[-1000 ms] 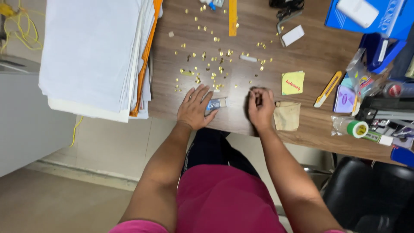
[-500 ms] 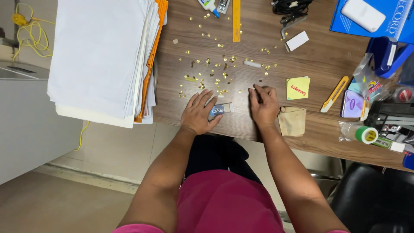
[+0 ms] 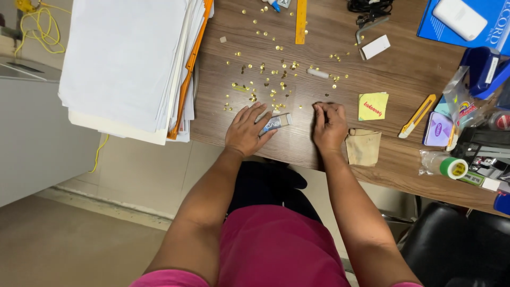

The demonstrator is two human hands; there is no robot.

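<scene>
the view has slid a little since a second ago, yet the hands have hardly moved; the left hand (image 3: 245, 130) stays flat on the brown wooden desk (image 3: 404, 69), and the small rectangular box with a blue and silver label (image 3: 274, 123) lies where it did, so the work reads to me as paused at picking, not far along.

the left fingers are spread loosely and lie flat, their tips just touching the near end of the box. that box lies near the front edge of the desk, between the two hands. its long axis runs aslant, from near-left by the fingertips to far-right, and the far-right end points toward the right hand (image 3: 329, 125).

the right fingers are curled in and pressed together, tips down on the wood as if pinching something tiny; i cannot tell what, if anything, is between them.

just beyond both hands, small brass-coloured pins (image 3: 268, 79) lie scattered across the desk. a tall stack of white papers (image 3: 127, 58) sits to the left, a yellow sticky note (image 3: 373, 106) and a tan cloth pouch (image 3: 363, 146) to the right, and a yellow ruler (image 3: 301, 21) lies at the far edge.
</scene>
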